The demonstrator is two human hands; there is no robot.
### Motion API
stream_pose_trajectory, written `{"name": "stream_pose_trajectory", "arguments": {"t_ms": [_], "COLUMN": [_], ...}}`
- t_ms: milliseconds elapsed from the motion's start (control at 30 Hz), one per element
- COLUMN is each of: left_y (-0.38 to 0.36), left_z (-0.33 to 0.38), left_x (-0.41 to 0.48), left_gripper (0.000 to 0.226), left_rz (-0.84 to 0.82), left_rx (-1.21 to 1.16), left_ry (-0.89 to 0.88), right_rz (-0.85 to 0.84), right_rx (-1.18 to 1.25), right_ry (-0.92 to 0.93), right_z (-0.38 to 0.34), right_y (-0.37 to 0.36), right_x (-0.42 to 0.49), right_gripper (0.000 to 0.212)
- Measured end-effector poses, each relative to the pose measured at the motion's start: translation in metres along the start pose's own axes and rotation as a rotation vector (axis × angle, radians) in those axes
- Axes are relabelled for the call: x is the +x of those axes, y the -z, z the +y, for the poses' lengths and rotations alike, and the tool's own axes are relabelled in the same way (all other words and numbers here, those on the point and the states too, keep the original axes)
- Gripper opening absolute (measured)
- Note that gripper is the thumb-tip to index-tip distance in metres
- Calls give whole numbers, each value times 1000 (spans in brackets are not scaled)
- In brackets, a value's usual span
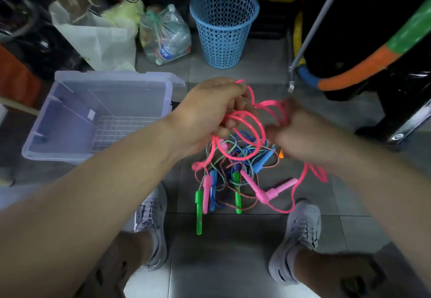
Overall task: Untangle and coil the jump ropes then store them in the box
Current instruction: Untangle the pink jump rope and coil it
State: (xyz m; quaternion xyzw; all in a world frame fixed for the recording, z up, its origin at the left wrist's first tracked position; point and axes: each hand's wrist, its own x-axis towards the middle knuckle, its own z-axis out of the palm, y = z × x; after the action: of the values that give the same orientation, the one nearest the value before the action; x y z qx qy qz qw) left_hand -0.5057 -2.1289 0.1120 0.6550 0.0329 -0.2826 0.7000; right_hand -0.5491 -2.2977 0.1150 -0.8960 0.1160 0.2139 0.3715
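I was in the coiling step for the pink rope (242,134), with the remaining ropes not yet separated. My left hand (210,108) was closed around several gathered loops of that rope, held above the floor. My right hand (300,134) was blurred; it appeared closed on a further length of the same rope just beside the left, though I could not tell the exact finger grip. From the coil the cord trailed down to the pink handles (272,191), which lay on the tiled floor (233,239) between my shoes. The tangle (235,164) of blue, green and braided ropes sat directly below my hands, with the pink cord running into it. The clear box (98,120) stood open to my left, nothing stored in it yet. By my judgement, the next move required drawing the trailing pink length free of the tangle, adding it to the coil loop by loop, then securing the handles.
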Motion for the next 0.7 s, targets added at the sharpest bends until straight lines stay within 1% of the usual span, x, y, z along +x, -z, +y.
{"name": "stream_pose_trajectory", "arguments": {"t_ms": [33,67,133,167,200,233,267,333,367,433,500,533,567,600,633,700], "left_y": [0,1,2,3,3,4,4,4,3,0,1,2,6,9,14,22], "left_z": [0,-1,-3,-3,-4,-4,-5,-5,-4,-1,5,7,7,6,4,-3], "left_x": [1,1,4,6,7,8,9,9,8,8,8,8,9,10,12,13], "left_gripper": [12,9,5,4,3,3,7,14,16,13,18,20,17,10,5,15], "left_rz": [-2,-6,-12,-11,-7,-5,1,10,7,-15,-41,-49,-37,-4,52,158], "left_rx": [-48,-96,-200,-252,-296,-334,-371,-470,-523,-639,-694,-676,-609,-493,-325,79], "left_ry": [17,39,89,112,132,154,181,227,243,254,251,243,227,213,191,106], "right_rz": [-23,-72,-154,-136,-111,-120,-147,-216,-255,-313,-320,-326,-332,-338,-340,-332], "right_rx": [-131,-202,-239,-281,-318,-310,-222,-21,50,154,321,408,496,597,719,943], "right_ry": [55,92,85,57,49,44,43,25,11,39,63,67,65,55,39,21], "right_z": [4,6,13,16,19,20,21,18,16,12,9,6,4,1,-2,-9], "right_y": [-10,-18,-31,-35,-37,-40,-45,-53,-58,-65,-71,-73,-73,-73,-69,-56], "right_x": [0,-1,0,1,1,0,-2,-6,-6,-5,-2,-2,-2,-3,-5,-6], "right_gripper": [40,43,41,47,58,67,67,57,51,37,26,23,25,27,26,29]}}
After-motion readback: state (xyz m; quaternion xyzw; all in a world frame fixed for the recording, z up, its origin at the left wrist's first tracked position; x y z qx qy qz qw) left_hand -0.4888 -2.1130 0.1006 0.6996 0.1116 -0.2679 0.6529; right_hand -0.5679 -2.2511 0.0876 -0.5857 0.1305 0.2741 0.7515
